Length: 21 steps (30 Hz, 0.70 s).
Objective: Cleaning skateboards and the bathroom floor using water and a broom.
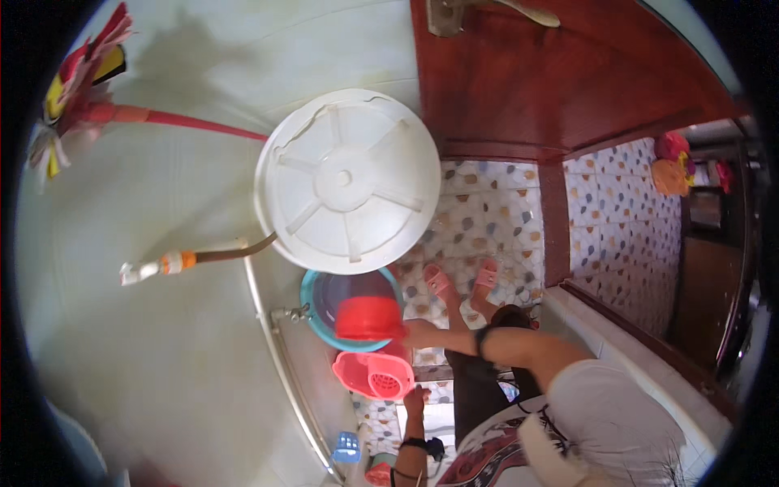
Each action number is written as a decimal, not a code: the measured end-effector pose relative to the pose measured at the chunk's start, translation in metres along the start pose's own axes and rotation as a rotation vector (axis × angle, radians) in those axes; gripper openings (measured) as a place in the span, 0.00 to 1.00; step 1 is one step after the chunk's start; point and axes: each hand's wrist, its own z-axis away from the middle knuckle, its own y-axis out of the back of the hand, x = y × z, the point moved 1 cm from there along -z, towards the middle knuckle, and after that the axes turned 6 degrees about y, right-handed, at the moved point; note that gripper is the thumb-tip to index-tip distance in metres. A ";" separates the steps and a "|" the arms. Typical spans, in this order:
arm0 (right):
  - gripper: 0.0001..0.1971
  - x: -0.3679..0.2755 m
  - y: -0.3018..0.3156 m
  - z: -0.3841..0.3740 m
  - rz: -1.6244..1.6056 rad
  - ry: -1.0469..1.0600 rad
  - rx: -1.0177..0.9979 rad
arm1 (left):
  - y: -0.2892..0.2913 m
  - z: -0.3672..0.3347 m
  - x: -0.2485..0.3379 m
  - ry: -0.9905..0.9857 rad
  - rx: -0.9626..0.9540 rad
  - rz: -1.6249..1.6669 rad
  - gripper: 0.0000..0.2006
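My right hand (419,334) reaches in from the right and is closed on a red dipper (369,318), tilted and a little blurred. The dipper hangs over a turquoise tub (309,302) with dark greyish water (345,286) inside. Just below the tub sits a pink mop bucket (349,375) with a perforated wringer basket (391,383). My left hand (417,398) is at this bucket's right edge, its fingers curled at the rim. The dipper partly covers the tub and the back of the pink bucket.
A large container with a round white lid (345,174) stands beyond the tub. A red-handled mop (187,122) leans on the wall, near a tap (292,313) and pipe (280,369). A brown door (568,89) stands behind. Pink slippers (438,282) are on my feet; a blue basket (346,446) is lower left.
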 end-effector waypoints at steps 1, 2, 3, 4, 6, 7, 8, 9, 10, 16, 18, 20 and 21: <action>0.10 -0.057 -0.020 -0.027 0.225 -0.001 -0.251 | 0.032 0.017 -0.034 0.040 0.029 0.072 0.12; 0.14 -0.046 -0.030 -0.048 0.337 0.086 -0.128 | 0.012 0.019 -0.029 0.144 0.085 0.228 0.13; 0.18 -0.022 -0.034 -0.066 0.459 0.160 -0.005 | -0.012 0.028 -0.019 0.257 0.130 0.373 0.14; 0.18 -0.011 -0.037 -0.082 0.472 0.124 0.010 | -0.023 0.032 -0.015 0.251 0.097 0.383 0.16; 0.22 -0.005 -0.054 -0.109 0.716 0.272 0.310 | -0.025 0.043 -0.016 0.311 0.143 0.325 0.16; 0.22 -0.002 -0.066 -0.113 0.707 0.271 0.303 | -0.023 0.045 -0.017 0.357 0.165 0.300 0.16; 0.21 0.002 -0.074 -0.114 0.742 0.282 0.307 | -0.022 0.047 -0.015 0.393 0.169 0.329 0.16; 0.21 0.008 -0.082 -0.111 0.789 0.286 0.314 | -0.023 0.048 -0.019 0.433 0.168 0.326 0.16; 0.20 0.015 -0.086 -0.109 0.808 0.275 0.292 | -0.022 0.044 -0.019 0.413 0.150 0.336 0.16; 0.06 0.010 -0.062 -0.106 -0.371 -0.410 -0.320 | 0.009 0.018 -0.014 0.250 0.114 0.325 0.16; 0.10 0.030 -0.040 -0.094 -0.985 -0.574 -0.457 | 0.007 0.004 -0.004 0.223 0.073 0.332 0.16; 0.10 0.053 -0.013 -0.075 -1.112 -0.621 -0.579 | 0.000 -0.003 0.018 0.170 0.065 0.292 0.15; 0.11 0.051 -0.005 -0.068 -1.238 -0.664 -0.756 | 0.006 -0.002 0.026 0.159 0.066 0.288 0.15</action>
